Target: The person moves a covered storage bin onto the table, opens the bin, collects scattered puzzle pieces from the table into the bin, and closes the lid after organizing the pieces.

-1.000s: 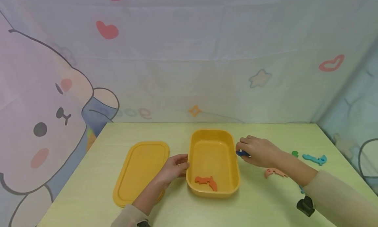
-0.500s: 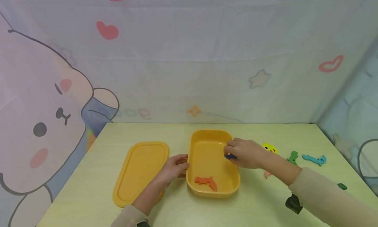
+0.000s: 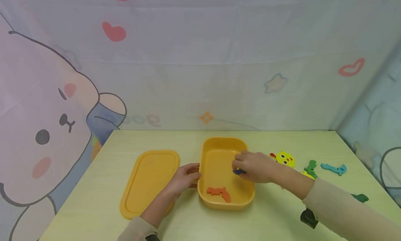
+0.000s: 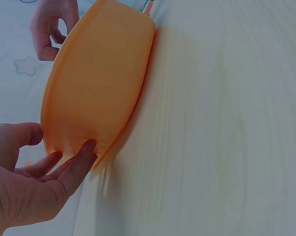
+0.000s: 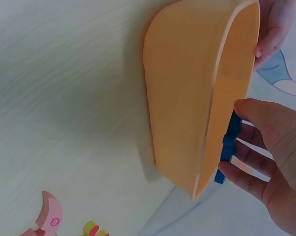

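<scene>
My right hand [image 3: 255, 166] pinches a small flat dark-blue piece [image 5: 228, 147] between thumb and fingertips. In the head view it hangs over the right part of a yellow plastic box [image 3: 219, 168]. My left hand [image 4: 44, 177] holds the box's left side, thumb at the rim and fingers against the outer wall. Inside the box, near its front end, lies an orange animal-shaped piece [image 3: 220, 193]. The blue piece's full outline is partly hidden by my fingers.
A yellow lid [image 3: 150, 183] lies left of the box. On the right are a yellow face-shaped piece [image 3: 285, 159], a green piece [image 3: 311, 168], a light-blue piece [image 3: 334, 169], a dark-green piece [image 3: 361, 197] and a pink piece [image 5: 50, 211]. A printed cloth [image 3: 188, 60] hangs behind the table.
My right hand has moved left with the blue piece, from beside the box's right rim to over its inside. Pieces behind my right arm have come into view. My left hand stays put.
</scene>
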A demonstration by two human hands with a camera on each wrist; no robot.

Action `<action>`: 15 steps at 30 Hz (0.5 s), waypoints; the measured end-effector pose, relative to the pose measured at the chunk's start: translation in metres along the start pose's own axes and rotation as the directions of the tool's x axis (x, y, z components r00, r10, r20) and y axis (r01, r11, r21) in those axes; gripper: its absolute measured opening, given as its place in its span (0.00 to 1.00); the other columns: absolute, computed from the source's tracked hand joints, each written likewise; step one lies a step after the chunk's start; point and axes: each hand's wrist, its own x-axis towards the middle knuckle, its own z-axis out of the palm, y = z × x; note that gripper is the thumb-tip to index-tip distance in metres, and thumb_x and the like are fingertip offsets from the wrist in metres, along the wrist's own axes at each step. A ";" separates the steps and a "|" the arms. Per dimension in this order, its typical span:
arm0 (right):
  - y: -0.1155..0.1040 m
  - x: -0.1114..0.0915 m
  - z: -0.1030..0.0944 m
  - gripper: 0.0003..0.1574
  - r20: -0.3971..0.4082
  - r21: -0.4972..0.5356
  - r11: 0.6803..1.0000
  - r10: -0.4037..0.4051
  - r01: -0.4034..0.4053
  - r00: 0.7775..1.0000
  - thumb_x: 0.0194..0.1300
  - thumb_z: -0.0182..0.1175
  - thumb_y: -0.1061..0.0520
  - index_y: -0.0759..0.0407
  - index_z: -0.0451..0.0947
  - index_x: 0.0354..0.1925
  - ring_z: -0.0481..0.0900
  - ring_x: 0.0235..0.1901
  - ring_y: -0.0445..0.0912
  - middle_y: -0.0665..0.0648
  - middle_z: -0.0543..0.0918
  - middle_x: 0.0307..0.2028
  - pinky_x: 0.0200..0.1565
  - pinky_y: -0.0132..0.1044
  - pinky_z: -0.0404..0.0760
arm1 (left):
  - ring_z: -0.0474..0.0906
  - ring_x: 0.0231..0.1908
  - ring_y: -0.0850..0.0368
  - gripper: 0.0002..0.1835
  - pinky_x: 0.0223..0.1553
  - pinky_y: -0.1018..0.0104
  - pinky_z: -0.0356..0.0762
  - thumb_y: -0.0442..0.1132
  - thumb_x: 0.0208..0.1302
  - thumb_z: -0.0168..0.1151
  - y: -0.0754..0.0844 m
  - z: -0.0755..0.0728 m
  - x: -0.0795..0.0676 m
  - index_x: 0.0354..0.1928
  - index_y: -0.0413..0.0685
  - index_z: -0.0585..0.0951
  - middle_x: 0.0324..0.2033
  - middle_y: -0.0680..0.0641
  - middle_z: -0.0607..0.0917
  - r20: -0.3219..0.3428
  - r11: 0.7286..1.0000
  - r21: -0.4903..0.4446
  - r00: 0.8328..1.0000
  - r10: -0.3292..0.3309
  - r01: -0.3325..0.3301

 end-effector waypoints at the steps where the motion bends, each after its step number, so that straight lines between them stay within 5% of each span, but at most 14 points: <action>1: -0.001 0.000 0.001 0.09 0.002 0.000 1.000 -0.006 0.006 1.000 0.55 0.65 0.55 0.50 0.74 0.34 0.68 0.31 0.40 0.45 0.71 0.30 0.25 0.25 0.70 | 0.77 0.48 0.45 0.24 0.43 0.56 0.80 0.34 0.66 0.50 0.000 0.000 0.000 0.63 0.34 0.65 0.55 0.33 0.73 -0.001 1.000 0.002 1.000 -0.001 0.001; 15: -0.008 0.001 0.010 0.11 -0.001 0.009 0.998 -0.061 0.061 0.998 0.53 0.66 0.53 0.49 0.75 0.35 0.69 0.32 0.40 0.45 0.73 0.31 0.27 0.26 0.73 | 0.77 0.48 0.48 0.23 0.42 0.58 0.81 0.35 0.65 0.51 0.000 0.000 0.002 0.62 0.35 0.67 0.55 0.35 0.74 -0.011 1.000 0.025 1.000 -0.019 0.019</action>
